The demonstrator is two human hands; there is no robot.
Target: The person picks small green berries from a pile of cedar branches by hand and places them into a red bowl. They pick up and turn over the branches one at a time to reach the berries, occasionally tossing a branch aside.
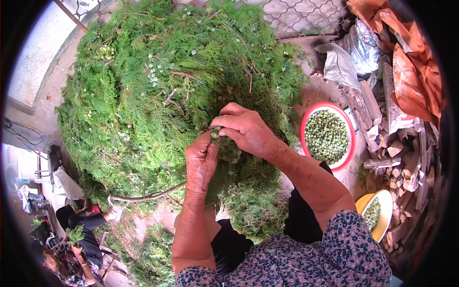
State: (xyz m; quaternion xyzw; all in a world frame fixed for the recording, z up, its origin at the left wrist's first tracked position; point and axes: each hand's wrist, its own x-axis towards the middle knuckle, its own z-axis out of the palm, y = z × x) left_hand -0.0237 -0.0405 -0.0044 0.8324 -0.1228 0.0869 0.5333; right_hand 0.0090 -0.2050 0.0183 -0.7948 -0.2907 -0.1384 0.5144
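Note:
My left hand [202, 155] is closed around an evergreen twig, its thumb and fingers pressed together near the tip of my right hand. My right hand [246, 129] pinches at a small green seed cone [215, 134] on that twig. The two hands almost touch in front of a large heap of cut evergreen branches [143, 110], with feathery green foliage and clusters of pale green cones. A bare brown branch [148, 197] runs behind my left forearm. Several more cones hang just below my right hand, partly in shadow.
Right of the heap stands a red-rimmed basin [353, 138] of green cones. A yellow basin [386, 210] with more cones sits nearer me. Stacked firewood [406, 177], sacks [339, 64] and an orange tarp [413, 71] line the right. Another person [71, 251] sits at lower left holding greenery.

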